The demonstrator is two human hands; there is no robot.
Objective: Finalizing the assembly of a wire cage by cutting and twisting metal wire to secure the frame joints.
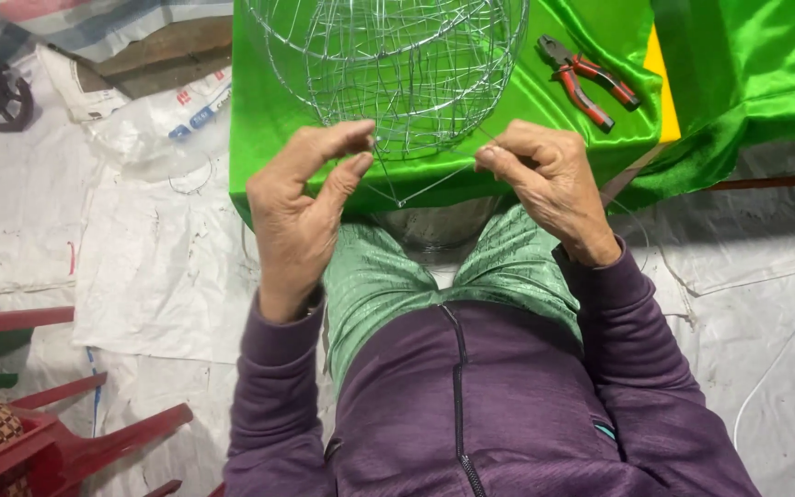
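While both hands work at the near edge of the green satin cloth [269, 120], I see the thin silver wire strand [416, 189] stretched between them — its long axis runs left to right across my view, sagging to a small kink in the middle. My left hand [301, 207] pinches one end between thumb and forefinger, right where the strand meets the bottom rim of the round silver wire-mesh cage [397, 64]; my right hand [545, 184] is closed on the other end, a little further from the cage. So the left is the nearer hand to the cage, which sits just ahead of both, away from my body. By count: one cage, one strand in hand, and one pair of red-handled pliers [589, 81] lying on the cloth — up and to the right, apart from the right hand.
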